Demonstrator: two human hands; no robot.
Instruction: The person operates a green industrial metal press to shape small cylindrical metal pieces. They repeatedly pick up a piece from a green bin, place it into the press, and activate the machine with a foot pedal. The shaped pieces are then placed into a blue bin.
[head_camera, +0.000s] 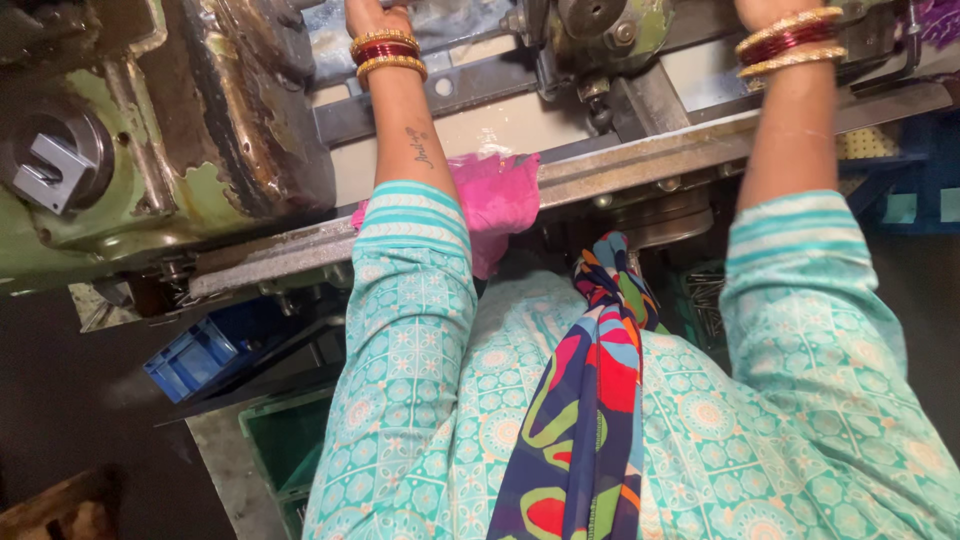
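Nearest, a patterned scarf hangs down the person's front; a blue crate sits at 8 o'clock. Further out, a pink cloth drapes the worktop edge. Both forearms reach to 12 o'clock into a worn green machine. The left hand and right hand are cut off; their grip cannot be told. The work appears mid-operation, calling for steady hands.

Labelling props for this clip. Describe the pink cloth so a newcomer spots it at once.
Start at the worn green machine on the left and follow the long metal table edge rightward. Beside the person's left forearm, a crumpled cloth hangs over that edge. It is plain bright pink, unlike the multicoloured patterned scarf below it and the teal printed sleeves.
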